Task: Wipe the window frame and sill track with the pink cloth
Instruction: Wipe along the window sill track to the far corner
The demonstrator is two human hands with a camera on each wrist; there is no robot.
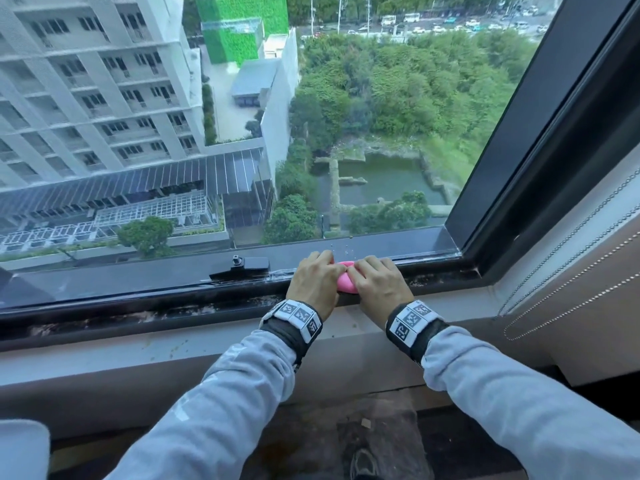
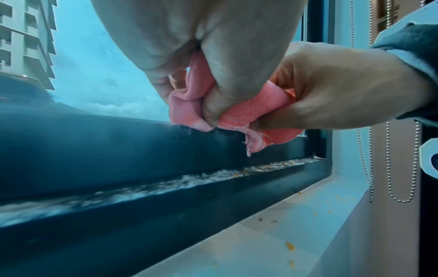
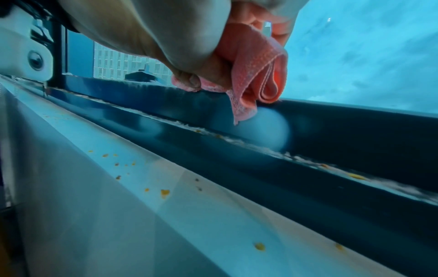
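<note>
Together, the left hand [image 1: 313, 278] and right hand [image 1: 377, 282] pinch the bunched pink cloth [image 1: 346, 282] on the window frame [image 1: 138, 278] toward its right corner. Refolded tight, it should reach the gritty sill track [image 2: 213, 173]. The latch [image 1: 242, 265] and bead chains [image 1: 571, 237] could snag.

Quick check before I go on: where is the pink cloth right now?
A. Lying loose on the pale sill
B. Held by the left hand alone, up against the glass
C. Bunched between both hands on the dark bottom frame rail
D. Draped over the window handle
C: the pink cloth sits bunched between the left hand and right hand, both gripping it, on the dark frame rail, right of the window handle.
</note>
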